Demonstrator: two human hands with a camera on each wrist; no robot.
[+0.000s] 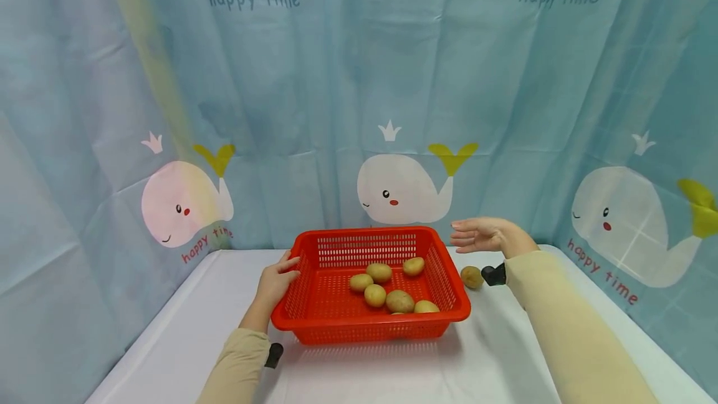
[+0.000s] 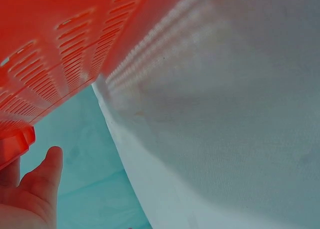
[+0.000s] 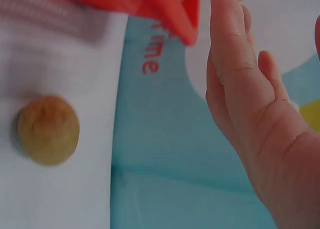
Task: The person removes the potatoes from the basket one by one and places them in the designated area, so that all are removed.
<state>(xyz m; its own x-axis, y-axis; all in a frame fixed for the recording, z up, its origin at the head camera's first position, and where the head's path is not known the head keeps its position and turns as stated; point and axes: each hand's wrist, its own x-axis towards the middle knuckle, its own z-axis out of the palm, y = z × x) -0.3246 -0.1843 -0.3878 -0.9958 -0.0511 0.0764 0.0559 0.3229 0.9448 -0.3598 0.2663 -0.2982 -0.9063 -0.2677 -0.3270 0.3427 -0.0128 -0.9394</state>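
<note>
A red plastic basket (image 1: 370,323) with slotted walls stands on the white table, holding several potatoes (image 1: 400,301). At its left rim, my left hand (image 1: 273,282) touches the edge with its fingers. The left wrist view shows that hand's thumb (image 2: 49,170) straight and apart from the rim, while the other fingers are mostly hidden. My right hand (image 1: 483,234) hovers in the air right of the basket, its fingers extended and holding nothing. Below it, outside the basket, one loose potato (image 1: 472,277) lies on the table, also seen in the right wrist view.
The white tabletop (image 1: 185,329) extends on both sides of the basket. Behind it hangs a light blue curtain (image 1: 314,80) printed with whales and lettering. A dark object (image 1: 493,275) sits at the right wrist, and another (image 1: 273,355) at the left wrist.
</note>
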